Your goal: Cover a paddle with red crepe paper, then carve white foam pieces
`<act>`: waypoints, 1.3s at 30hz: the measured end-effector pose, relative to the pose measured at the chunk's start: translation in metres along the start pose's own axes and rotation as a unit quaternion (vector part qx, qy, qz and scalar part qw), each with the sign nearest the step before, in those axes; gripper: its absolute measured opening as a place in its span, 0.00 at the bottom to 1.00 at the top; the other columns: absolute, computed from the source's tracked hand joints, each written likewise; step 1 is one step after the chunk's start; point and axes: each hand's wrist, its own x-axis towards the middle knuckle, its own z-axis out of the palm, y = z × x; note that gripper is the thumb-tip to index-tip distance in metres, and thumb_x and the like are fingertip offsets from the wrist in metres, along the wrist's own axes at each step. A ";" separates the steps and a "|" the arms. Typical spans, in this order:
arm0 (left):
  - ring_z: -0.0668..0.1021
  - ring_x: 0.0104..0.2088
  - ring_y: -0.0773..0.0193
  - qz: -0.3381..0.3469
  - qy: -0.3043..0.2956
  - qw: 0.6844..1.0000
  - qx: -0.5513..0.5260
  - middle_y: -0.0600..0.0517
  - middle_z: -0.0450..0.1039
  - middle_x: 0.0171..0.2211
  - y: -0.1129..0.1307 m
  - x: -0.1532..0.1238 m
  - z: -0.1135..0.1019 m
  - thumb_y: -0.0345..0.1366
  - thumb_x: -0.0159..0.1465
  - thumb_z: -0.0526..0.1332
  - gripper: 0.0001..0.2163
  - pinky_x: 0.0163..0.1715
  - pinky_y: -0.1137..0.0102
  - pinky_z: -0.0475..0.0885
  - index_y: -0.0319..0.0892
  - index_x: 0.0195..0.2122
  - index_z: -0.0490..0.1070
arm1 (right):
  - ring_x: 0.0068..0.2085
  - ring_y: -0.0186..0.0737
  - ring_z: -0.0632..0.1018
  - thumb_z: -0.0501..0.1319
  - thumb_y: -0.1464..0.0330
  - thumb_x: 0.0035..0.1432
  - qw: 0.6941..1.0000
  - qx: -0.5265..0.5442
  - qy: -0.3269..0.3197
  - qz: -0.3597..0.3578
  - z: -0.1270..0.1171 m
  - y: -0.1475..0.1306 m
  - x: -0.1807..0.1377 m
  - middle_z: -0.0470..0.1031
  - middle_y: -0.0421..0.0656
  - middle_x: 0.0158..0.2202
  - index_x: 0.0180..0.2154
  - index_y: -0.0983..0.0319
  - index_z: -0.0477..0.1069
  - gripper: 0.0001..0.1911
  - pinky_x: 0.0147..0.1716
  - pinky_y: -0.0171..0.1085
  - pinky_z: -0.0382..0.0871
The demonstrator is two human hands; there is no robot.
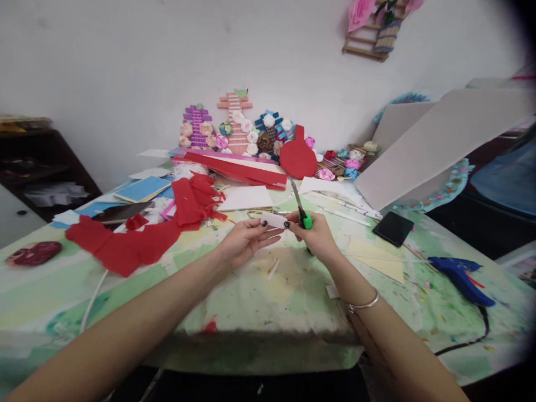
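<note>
A small white strip of card or foam (274, 220) is held up above the table between my two hands. My left hand (247, 240) pinches its left end between thumb and fingers. At its right end, the thumb and fingertips of my right hand (316, 231) grip it too. That same hand also keeps hold of a green and black utility knife (306, 220), its blade out and pointing up and away. Below the hands, thin white offcuts (273, 269) lie on the paint-stained tablecloth (259, 307).
Red crepe paper (125, 251) spreads on the left, near a dark red patterned object (34, 253). A blue glue gun (458, 276) and a black flat device (393, 228) lie right. Behind are white sheets (247, 198), a red round cutout (298, 159) and flower crafts (237, 125).
</note>
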 end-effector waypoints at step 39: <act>0.79 0.34 0.57 -0.114 0.006 0.993 0.014 0.37 0.77 0.37 0.003 0.000 -0.005 0.43 0.66 0.48 0.21 0.35 0.67 0.71 0.30 0.39 0.74 | 0.28 0.35 0.70 0.64 0.63 0.46 1.000 -0.015 0.004 -0.018 0.001 0.000 -0.001 0.72 0.40 0.26 0.30 0.64 0.73 0.11 0.31 0.35 0.64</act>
